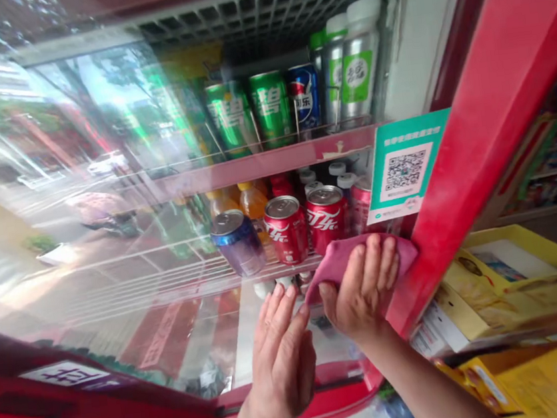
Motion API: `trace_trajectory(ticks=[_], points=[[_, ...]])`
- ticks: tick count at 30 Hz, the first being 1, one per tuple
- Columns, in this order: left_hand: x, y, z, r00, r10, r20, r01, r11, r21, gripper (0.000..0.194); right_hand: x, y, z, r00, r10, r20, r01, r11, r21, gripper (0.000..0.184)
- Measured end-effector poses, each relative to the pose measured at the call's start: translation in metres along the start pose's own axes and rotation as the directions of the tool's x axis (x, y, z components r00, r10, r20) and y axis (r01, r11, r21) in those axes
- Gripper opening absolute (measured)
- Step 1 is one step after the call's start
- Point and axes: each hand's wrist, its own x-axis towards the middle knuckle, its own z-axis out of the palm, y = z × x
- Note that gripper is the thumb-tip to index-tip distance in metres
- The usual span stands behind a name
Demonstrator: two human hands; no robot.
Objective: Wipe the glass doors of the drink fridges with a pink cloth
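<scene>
Two hands: our left (283, 363) is hovering with straight fingers, holding nothing visible; our right (363, 293) is lying flat over a pink cloth (337, 262). The cloth's sitting at 1 o'clock from our left, running roughly 8-to-2. Cooler glass (116, 281) is backing it, red cans (285, 229) standing at 11, street reflecting at 10.

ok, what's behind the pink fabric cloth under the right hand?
Clear glass door pane; through it, a red-and-white metal can shows just above the pink fabric cloth. The cloth and right hand hide whatever's directly behind.
</scene>
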Motion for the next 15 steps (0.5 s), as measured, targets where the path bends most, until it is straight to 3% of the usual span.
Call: trace_trajectory(ticks=[4,10,12,15], points=[[-0.018,-0.014,-0.019,0.997,-0.063,-0.038,0.064,0.997,0.045,0.088,0.005,-0.045,0.011,0.999,-0.051,-0.010,0.052,0.998,0.027,0.080],[-0.013,-0.028,-0.047,0.973,-0.123,-0.193,0.148,0.982,0.116,0.093,0.016,-0.136,0.035,0.941,-0.335,-0.054,0.339,0.919,0.204,0.055],[-0.009,-0.029,-0.057,0.970,-0.106,-0.221,0.140,0.979,0.146,0.095,0.026,-0.142,0.035,0.905,-0.424,-0.023,0.413,0.866,0.283,0.056],[-0.007,-0.030,-0.073,0.966,-0.082,-0.246,0.126,0.978,0.168,0.095,0.046,-0.118,0.025,0.850,-0.526,0.008,0.501,0.814,0.293,0.059]])
